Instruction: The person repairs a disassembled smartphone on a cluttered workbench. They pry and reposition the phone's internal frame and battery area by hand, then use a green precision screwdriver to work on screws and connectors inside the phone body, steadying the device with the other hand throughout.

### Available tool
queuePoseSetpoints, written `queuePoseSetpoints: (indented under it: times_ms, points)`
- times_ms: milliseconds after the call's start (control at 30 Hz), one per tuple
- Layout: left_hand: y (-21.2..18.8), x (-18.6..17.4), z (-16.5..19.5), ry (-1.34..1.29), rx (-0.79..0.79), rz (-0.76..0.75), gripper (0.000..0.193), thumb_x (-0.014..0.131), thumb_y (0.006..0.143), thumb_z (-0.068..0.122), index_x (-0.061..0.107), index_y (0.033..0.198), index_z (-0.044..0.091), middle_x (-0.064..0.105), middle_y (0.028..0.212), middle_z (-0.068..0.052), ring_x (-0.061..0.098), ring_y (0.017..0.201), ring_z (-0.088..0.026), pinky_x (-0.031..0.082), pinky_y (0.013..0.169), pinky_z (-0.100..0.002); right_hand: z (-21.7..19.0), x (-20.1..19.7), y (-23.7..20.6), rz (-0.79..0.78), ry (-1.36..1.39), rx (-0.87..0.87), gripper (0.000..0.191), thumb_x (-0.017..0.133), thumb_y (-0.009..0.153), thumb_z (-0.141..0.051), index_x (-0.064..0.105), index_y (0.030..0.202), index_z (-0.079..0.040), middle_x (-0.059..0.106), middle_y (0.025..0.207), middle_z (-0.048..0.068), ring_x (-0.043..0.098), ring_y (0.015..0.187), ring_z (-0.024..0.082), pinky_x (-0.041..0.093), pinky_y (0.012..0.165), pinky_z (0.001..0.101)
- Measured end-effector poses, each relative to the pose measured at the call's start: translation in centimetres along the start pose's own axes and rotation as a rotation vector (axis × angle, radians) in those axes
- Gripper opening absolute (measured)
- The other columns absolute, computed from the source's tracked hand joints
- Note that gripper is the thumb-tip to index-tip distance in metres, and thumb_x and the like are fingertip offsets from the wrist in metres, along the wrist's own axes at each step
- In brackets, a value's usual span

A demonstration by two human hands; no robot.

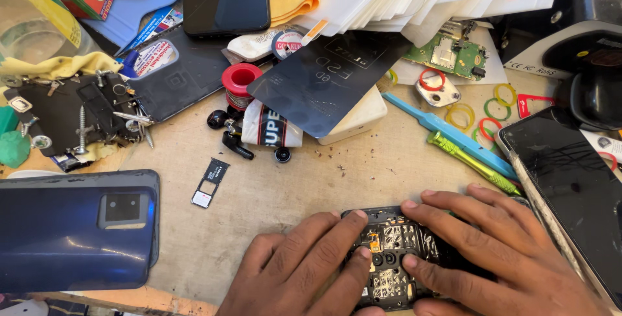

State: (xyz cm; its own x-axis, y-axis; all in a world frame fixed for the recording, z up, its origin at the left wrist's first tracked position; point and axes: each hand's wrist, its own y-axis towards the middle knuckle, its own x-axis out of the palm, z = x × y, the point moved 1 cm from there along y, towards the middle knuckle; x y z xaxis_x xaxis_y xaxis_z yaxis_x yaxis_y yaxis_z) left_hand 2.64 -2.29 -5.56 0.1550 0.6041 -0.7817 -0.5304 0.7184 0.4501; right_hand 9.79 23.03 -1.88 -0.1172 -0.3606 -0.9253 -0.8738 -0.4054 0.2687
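Observation:
An opened black phone (392, 258) with its back removed lies on the bench at the bottom middle, showing its inner parts and a small orange piece. My left hand (295, 267) rests on its left side, fingers pressed along the edge. My right hand (499, 254) covers its right side, fingertips pushing down on the top edge and the middle. Both hands hold the phone flat against the bench.
A blue phone back cover (74, 235) lies at the left, a card tray (210, 182) beside it. Green (470, 160) and blue (447, 131) pry tools, rubber bands (495, 105) and a black-screened phone (573, 183) sit at the right. Screws, tape, a circuit board (453, 54) and paper clutter the back.

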Motion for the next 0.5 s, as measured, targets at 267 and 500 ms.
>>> queuePoseSetpoints:
  times_ms: [267,500]
  points:
    - [1.1,-0.8,-0.2,-0.14,-0.05,0.041,0.049,0.061,0.096,0.043,0.063,0.129,0.008,0.061,0.138,-0.014,0.062,0.126,-0.028,0.048,0.088,-0.042,-0.5,-0.6,1.2,-0.029,0.07,0.067,0.047,0.074,0.085,-0.046,0.065,0.123,-0.019,0.061,0.145,0.004,0.053,0.142,0.022,0.03,0.122,0.0522]
    - [4.1,-3.0,0.0,-0.216,0.001,0.148,0.038,0.076,0.094,0.039,0.068,0.112,0.006,0.068,0.118,-0.012,0.069,0.11,-0.029,0.055,0.082,-0.042,2.9,-1.9,-5.3,0.246,0.1,0.201,0.055,0.076,0.084,-0.045,0.058,0.128,-0.017,0.058,0.144,0.019,0.054,0.138,0.031,0.04,0.118,0.0475]
